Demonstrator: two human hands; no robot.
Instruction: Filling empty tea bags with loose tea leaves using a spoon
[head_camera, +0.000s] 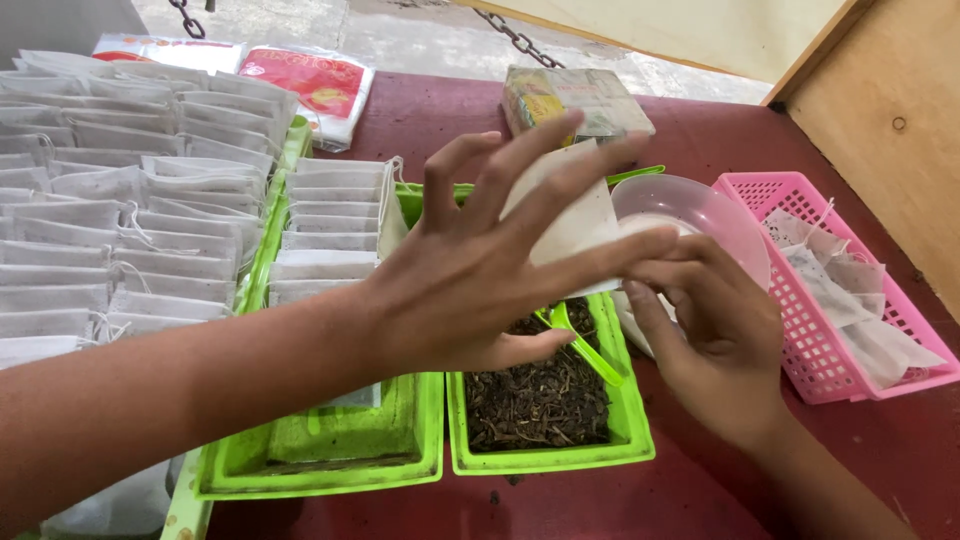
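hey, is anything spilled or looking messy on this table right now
Only small things. A few dark crumbs lie on the red table just in front of the green tray of loose tea leaves. The empty sachets in the pink basket are tossed in loosely, unlike the neat stacked rows of sachets at left.
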